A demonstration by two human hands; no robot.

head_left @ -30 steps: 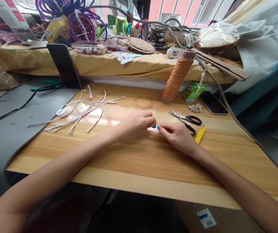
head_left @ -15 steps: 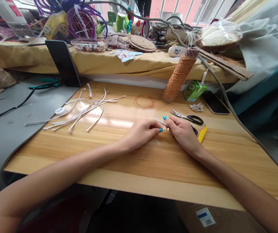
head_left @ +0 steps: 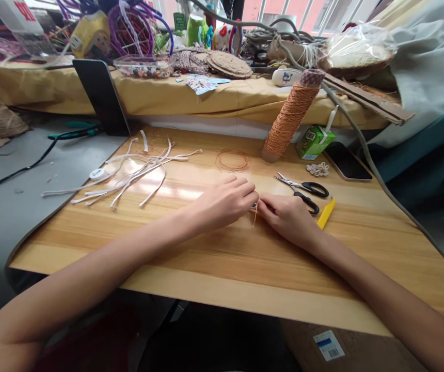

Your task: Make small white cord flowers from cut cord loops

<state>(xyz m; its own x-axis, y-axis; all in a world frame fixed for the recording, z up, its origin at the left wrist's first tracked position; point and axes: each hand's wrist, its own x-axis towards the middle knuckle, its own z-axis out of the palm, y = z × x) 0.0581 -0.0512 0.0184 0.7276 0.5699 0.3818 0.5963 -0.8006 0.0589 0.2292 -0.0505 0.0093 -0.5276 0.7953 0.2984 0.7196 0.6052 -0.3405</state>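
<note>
Pinched together now between left hand (head_left: 225, 202) and right hand (head_left: 286, 217) is a short orange cord end (head_left: 255, 214), brought down onto the worktop (head_left: 214, 258) just left of the scissors (head_left: 303, 190), the white piece no longer seen.

Orange cord spool (head_left: 289, 118); black-handled scissors (head_left: 304, 190); yellow tool (head_left: 326, 213); green carton (head_left: 315, 142).

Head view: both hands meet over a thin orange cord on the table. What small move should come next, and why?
Probably draw the cord taut between the fingers: the left hand and right hand pinch it together, and a short end hangs loose. What else they hold is hidden.
</note>
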